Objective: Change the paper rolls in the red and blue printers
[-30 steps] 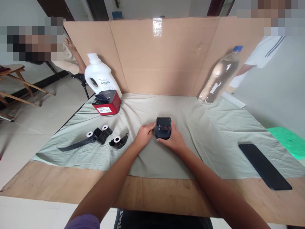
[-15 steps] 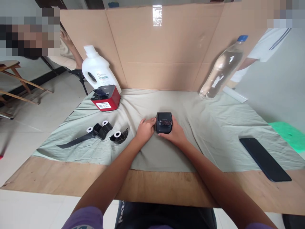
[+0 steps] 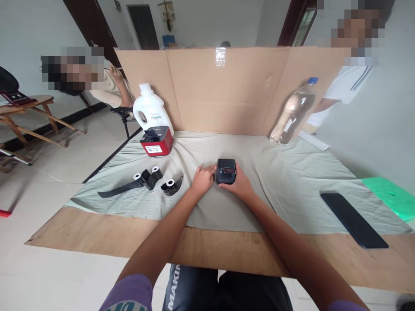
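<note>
A small black portable printer (image 3: 226, 172) rests on the cloth in front of me, with a dark reddish shiny strip across its top. My right hand (image 3: 240, 181) wraps around its right side, thumb along the near edge. My left hand (image 3: 204, 178) steadies its left side with fingers held together, their tips against the casing. To the left lie three small rolls with white cores: two joined black rolls (image 3: 149, 179) with a long loose tail and a single black roll (image 3: 173, 186). Behind them sits a red and black box-shaped device (image 3: 162, 144) with a white label.
A white detergent bottle (image 3: 151, 108) stands at back left, a clear bottle with a blue cap (image 3: 293, 114) at back right. A cardboard screen (image 3: 223, 95) closes the rear. A black phone (image 3: 353, 220) lies at right, near a green stool (image 3: 387, 196). Two people are behind the screen's ends.
The view has tilted up, showing more of the room above the cardboard. Both hands keep their places on the printer, and the objects on the cloth have not moved.
</note>
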Demonstrator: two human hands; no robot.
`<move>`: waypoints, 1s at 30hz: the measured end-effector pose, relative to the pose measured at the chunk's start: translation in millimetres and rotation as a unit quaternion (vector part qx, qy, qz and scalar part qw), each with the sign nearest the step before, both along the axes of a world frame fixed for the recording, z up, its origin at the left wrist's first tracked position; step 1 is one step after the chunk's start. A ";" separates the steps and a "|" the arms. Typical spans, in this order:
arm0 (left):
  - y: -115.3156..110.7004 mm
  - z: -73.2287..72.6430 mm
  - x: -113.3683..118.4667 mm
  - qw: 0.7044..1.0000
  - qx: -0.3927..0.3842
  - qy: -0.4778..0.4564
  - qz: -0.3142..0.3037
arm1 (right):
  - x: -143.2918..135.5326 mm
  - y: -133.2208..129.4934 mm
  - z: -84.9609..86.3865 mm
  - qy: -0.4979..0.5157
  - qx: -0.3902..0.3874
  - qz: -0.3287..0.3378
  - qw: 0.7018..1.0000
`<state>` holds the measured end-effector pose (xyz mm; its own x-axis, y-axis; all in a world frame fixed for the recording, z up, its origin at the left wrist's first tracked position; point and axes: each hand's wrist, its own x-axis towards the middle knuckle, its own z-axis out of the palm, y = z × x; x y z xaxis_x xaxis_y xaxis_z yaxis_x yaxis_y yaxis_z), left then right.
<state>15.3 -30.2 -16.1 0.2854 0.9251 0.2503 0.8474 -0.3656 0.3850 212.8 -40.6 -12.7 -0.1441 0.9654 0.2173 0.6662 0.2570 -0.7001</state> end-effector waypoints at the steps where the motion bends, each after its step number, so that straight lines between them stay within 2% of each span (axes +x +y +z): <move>1: 0.1 -0.1 -0.1 1.000 0.001 0.000 0.001 | -0.1 -0.3 0.2 -0.001 0.001 -0.002 1.000; 8: 1.2 -1.7 1.5 0.999 -0.001 0.038 0.016 | -1.0 -2.8 3.1 -0.005 -0.015 -0.004 1.000; 16: -1.2 -1.4 5.3 0.998 0.012 0.056 0.010 | 0.1 2.6 -3.7 0.005 -0.009 0.000 1.000; 19: -0.5 -0.7 3.8 1.000 -0.005 0.011 0.011 | 0.2 1.7 -1.5 0.004 -0.003 0.002 1.000; 24: 1.8 -0.5 -0.7 0.991 -0.060 -0.121 0.017 | 1.4 -2.5 2.6 0.012 0.000 0.025 1.000; 30: -1.0 -0.6 -1.1 0.979 -0.079 -0.188 0.001 | 13.4 6.3 -13.3 0.076 0.080 0.035 0.993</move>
<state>14.3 -31.3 -16.7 0.1987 0.9612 0.1911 0.6351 -0.2748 0.7219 226.2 -34.4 -25.9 -0.1643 0.9056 0.3910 0.5330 0.4150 -0.7373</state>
